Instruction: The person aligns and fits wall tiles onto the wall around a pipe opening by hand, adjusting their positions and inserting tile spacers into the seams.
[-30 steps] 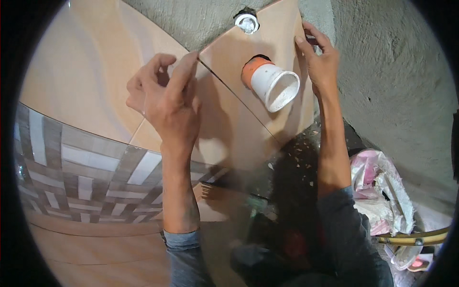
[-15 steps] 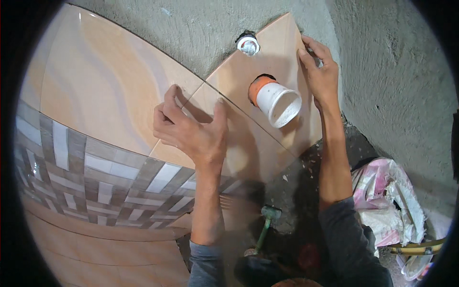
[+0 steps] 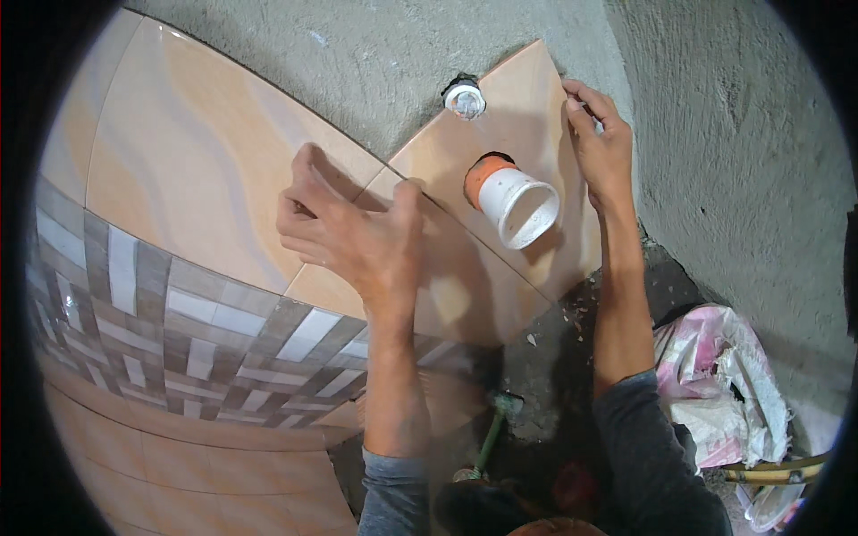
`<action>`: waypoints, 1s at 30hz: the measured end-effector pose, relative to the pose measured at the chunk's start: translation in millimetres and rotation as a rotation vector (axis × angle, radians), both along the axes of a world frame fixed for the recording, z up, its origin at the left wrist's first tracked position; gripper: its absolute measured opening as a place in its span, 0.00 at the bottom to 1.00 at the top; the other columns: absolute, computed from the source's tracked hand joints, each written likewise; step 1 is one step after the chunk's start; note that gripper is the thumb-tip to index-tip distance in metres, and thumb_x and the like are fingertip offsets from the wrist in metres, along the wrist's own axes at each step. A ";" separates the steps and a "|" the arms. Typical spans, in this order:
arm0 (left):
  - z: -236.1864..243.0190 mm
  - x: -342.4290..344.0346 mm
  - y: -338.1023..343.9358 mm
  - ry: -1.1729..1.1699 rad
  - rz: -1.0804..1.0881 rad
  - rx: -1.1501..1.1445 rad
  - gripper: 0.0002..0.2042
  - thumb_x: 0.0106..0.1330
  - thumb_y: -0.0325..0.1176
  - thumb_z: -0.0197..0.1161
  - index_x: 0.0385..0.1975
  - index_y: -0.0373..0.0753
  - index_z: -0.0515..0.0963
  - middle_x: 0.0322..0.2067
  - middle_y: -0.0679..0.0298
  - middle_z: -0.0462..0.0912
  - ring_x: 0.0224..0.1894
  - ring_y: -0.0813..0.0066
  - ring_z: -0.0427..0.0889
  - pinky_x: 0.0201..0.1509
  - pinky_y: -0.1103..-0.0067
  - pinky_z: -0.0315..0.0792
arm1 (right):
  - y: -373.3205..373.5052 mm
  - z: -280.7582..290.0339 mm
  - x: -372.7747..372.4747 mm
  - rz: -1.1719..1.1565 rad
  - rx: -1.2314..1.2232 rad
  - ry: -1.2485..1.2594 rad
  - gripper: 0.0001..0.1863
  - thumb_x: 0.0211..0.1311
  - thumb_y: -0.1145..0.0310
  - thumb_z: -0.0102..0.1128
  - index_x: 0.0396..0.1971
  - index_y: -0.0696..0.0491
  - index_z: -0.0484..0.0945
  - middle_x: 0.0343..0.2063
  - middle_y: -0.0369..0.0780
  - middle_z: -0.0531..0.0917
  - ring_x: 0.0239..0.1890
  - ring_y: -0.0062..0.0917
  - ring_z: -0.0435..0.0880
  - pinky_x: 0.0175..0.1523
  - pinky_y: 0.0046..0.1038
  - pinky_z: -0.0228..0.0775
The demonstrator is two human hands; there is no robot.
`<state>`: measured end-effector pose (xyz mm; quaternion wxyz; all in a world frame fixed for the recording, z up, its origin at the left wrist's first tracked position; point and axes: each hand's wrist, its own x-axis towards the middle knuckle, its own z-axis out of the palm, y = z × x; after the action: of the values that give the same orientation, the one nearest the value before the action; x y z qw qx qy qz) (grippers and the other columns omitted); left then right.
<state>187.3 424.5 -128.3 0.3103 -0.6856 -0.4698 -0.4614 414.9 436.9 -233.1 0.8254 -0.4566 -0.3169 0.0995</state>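
A beige wall tile (image 3: 518,116) with a wavy pattern stands against the grey wall, its edges slanted in view. My right hand (image 3: 601,143) holds this tile by its right edge, thumb and fingers close together. Over the joint with the neighbouring tiles, my left hand (image 3: 353,237) has bent fingers and a thumb set apart, with the fingertips at the tile faces. A white pipe (image 3: 514,201) with an orange collar juts out through a hole in the held tile. Another white pipe end (image 3: 466,100) sits at a notch in its upper left edge.
Left of my hands are a large laid tile (image 3: 197,134) and a grey-and-white mosaic band (image 3: 206,313). A green-handled hammer (image 3: 492,433) lies below on the dark floor. A pink-and-white sack (image 3: 719,384) is at the lower right, against the rough cement wall (image 3: 742,161).
The view has shifted slightly, so the wall and tiles sit a little lower. My left hand has slid slightly up and left over the tiles; my right hand stays on the tile edge.
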 end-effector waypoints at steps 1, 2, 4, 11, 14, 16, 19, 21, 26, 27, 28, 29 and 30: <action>1.0 -1.9 2.2 -0.072 -0.038 -0.043 0.40 0.51 0.35 0.73 0.67 0.38 0.63 0.57 0.44 0.63 0.62 0.47 0.61 0.69 0.57 0.57 | 0.2 -0.3 0.6 0.005 0.007 -0.009 0.15 0.70 0.68 0.60 0.52 0.56 0.85 0.50 0.39 0.83 0.50 0.25 0.80 0.58 0.26 0.70; 1.9 -4.5 4.5 -0.107 -0.106 -0.011 0.39 0.52 0.34 0.73 0.67 0.38 0.63 0.57 0.44 0.63 0.61 0.47 0.61 0.68 0.58 0.58 | 0.4 -0.5 1.1 0.012 0.004 -0.012 0.15 0.70 0.67 0.60 0.53 0.55 0.85 0.50 0.38 0.83 0.52 0.24 0.79 0.60 0.26 0.69; 1.7 -9.9 8.7 -0.157 -0.211 0.023 0.38 0.55 0.33 0.73 0.66 0.37 0.64 0.57 0.45 0.63 0.61 0.48 0.61 0.68 0.59 0.59 | 0.4 -1.2 2.0 0.022 0.002 -0.014 0.15 0.71 0.67 0.60 0.53 0.54 0.85 0.51 0.37 0.83 0.53 0.23 0.79 0.61 0.26 0.68; -19.3 -14.6 -1.3 0.029 -0.123 -0.079 0.41 0.52 0.36 0.76 0.68 0.39 0.64 0.58 0.46 0.61 0.62 0.48 0.60 0.68 0.57 0.55 | 2.0 -3.0 2.4 0.024 0.000 -0.009 0.15 0.72 0.65 0.61 0.52 0.54 0.85 0.50 0.36 0.82 0.51 0.22 0.79 0.59 0.25 0.69; -22.4 -7.4 -4.1 0.033 -0.075 -0.118 0.45 0.47 0.37 0.76 0.70 0.43 0.62 0.56 0.46 0.61 0.60 0.48 0.59 0.66 0.53 0.52 | 4.0 -3.5 1.3 -0.004 0.032 -0.015 0.14 0.71 0.66 0.60 0.51 0.55 0.85 0.46 0.37 0.83 0.47 0.23 0.80 0.55 0.25 0.70; -19.2 -2.4 -4.2 0.031 -0.060 -0.091 0.46 0.46 0.36 0.74 0.71 0.47 0.61 0.54 0.48 0.61 0.56 0.50 0.60 0.61 0.53 0.55 | 4.7 -3.6 0.5 -0.028 0.041 -0.023 0.14 0.71 0.67 0.58 0.51 0.55 0.85 0.44 0.38 0.83 0.45 0.23 0.81 0.53 0.25 0.71; -12.0 3.7 -6.2 0.006 -0.014 -0.122 0.47 0.46 0.35 0.73 0.71 0.47 0.59 0.54 0.47 0.61 0.56 0.50 0.60 0.61 0.53 0.56 | 4.6 -3.6 -0.4 -0.051 0.029 -0.025 0.14 0.71 0.68 0.58 0.50 0.55 0.85 0.44 0.38 0.83 0.46 0.24 0.81 0.54 0.25 0.71; -5.8 6.7 -6.5 0.009 0.002 -0.093 0.47 0.46 0.34 0.73 0.71 0.46 0.59 0.54 0.46 0.62 0.56 0.49 0.61 0.61 0.53 0.57 | 4.3 -3.1 -0.9 -0.055 0.027 -0.020 0.13 0.71 0.69 0.57 0.50 0.55 0.85 0.44 0.38 0.83 0.46 0.24 0.81 0.54 0.25 0.71; 11.8 5.8 0.9 -0.049 -0.029 -0.033 0.43 0.49 0.34 0.72 0.69 0.42 0.62 0.55 0.44 0.65 0.59 0.48 0.62 0.66 0.56 0.57 | 2.5 -0.9 -2.4 -0.014 0.033 -0.006 0.14 0.72 0.70 0.57 0.51 0.56 0.84 0.48 0.38 0.83 0.52 0.25 0.80 0.60 0.26 0.67; 16.2 3.3 3.7 -0.060 -0.083 0.011 0.43 0.50 0.32 0.71 0.70 0.43 0.61 0.55 0.44 0.65 0.59 0.48 0.62 0.64 0.57 0.58 | 1.7 -0.4 -2.4 0.001 0.028 -0.007 0.14 0.72 0.69 0.57 0.52 0.56 0.84 0.50 0.38 0.82 0.54 0.25 0.79 0.63 0.27 0.66; 19.5 0.7 6.3 -0.078 -0.135 0.040 0.42 0.50 0.31 0.70 0.70 0.43 0.61 0.54 0.43 0.65 0.58 0.49 0.62 0.62 0.57 0.59 | 1.1 0.3 -2.8 -0.003 0.034 -0.007 0.14 0.72 0.69 0.57 0.52 0.56 0.84 0.50 0.38 0.82 0.54 0.25 0.79 0.63 0.27 0.65; 21.5 -2.6 8.1 -0.156 -0.199 0.072 0.38 0.53 0.30 0.69 0.68 0.42 0.64 0.54 0.44 0.67 0.57 0.50 0.63 0.62 0.58 0.59 | 0.6 0.7 -3.3 -0.006 0.038 -0.006 0.14 0.72 0.69 0.57 0.52 0.56 0.84 0.50 0.38 0.83 0.54 0.25 0.79 0.63 0.27 0.65; 24.0 -7.1 9.3 -0.244 -0.262 0.090 0.33 0.56 0.30 0.67 0.65 0.40 0.67 0.53 0.46 0.69 0.56 0.51 0.65 0.61 0.59 0.60 | 0.0 0.9 -2.8 -0.006 0.030 0.003 0.14 0.72 0.69 0.57 0.52 0.56 0.84 0.50 0.38 0.83 0.54 0.25 0.79 0.64 0.27 0.65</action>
<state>180.1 433.7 -104.3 0.2185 -0.6654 -0.3896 -0.5981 412.2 436.9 -232.1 0.8329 -0.4451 -0.3156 0.0929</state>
